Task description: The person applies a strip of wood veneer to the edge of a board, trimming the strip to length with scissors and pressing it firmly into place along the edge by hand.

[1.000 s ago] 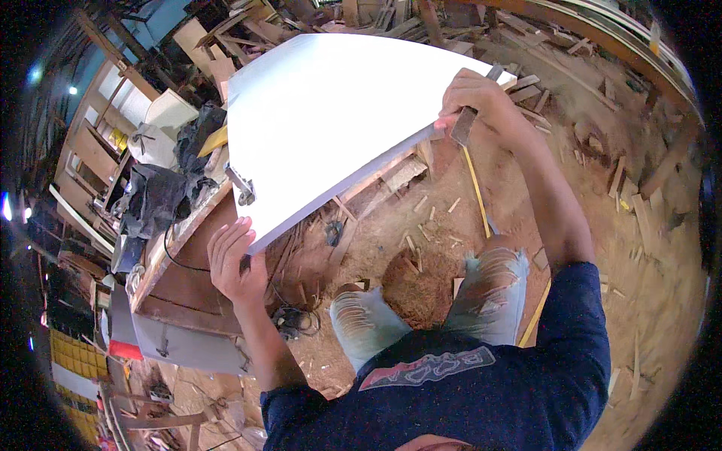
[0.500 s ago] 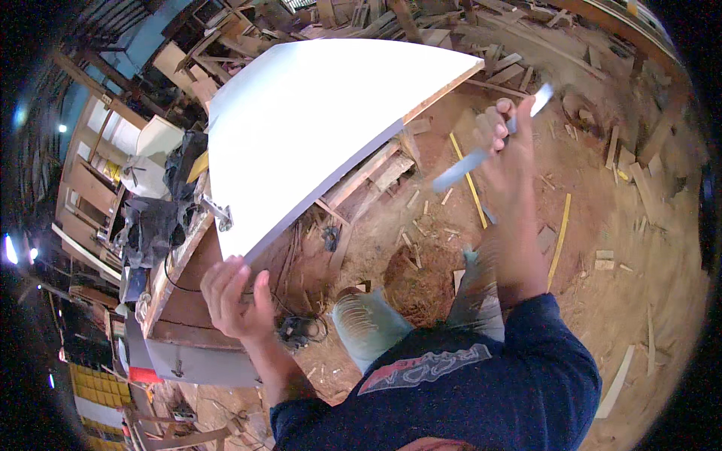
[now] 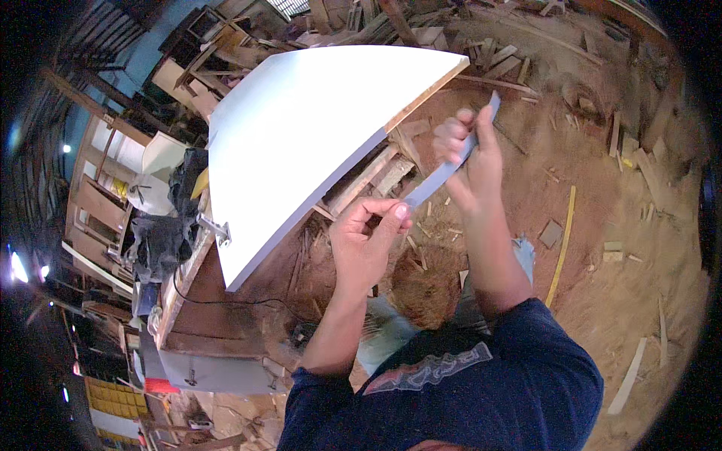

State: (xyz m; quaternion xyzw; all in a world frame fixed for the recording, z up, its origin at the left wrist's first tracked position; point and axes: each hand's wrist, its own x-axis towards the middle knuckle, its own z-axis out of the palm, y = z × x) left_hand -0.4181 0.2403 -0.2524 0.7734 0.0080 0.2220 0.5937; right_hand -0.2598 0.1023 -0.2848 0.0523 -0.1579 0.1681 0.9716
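Note:
A thin, flat grey edging strip point(image 3: 444, 174) stretches between my two hands, slanting up to the right. My left hand point(image 3: 362, 242) pinches its lower end between thumb and fingertips. Farther up, my right hand point(image 3: 472, 154) is closed round the strip, and a short end sticks out past the thumb. Just left of them lies a large white panel point(image 3: 316, 135), broad and curved at the far side. Part of its near edge has a grey covering point(image 3: 310, 209); toward the far right corner that edge shows bare wood point(image 3: 427, 94). A metal hinge point(image 3: 214, 227) sits near the panel's left corner.
Beneath the panel is a wooden bench point(image 3: 179, 289) with a black cable point(image 3: 229, 303) across it. Dark cloth or bags point(image 3: 162, 237) lie at the left. A yellow strip point(image 3: 562, 240) and several wood offcuts point(image 3: 626, 379) litter the dirt floor.
My left hand has left the panel's near corner, moved right and taken hold of the strip's lower end. My right hand has shifted slightly left with the strip.

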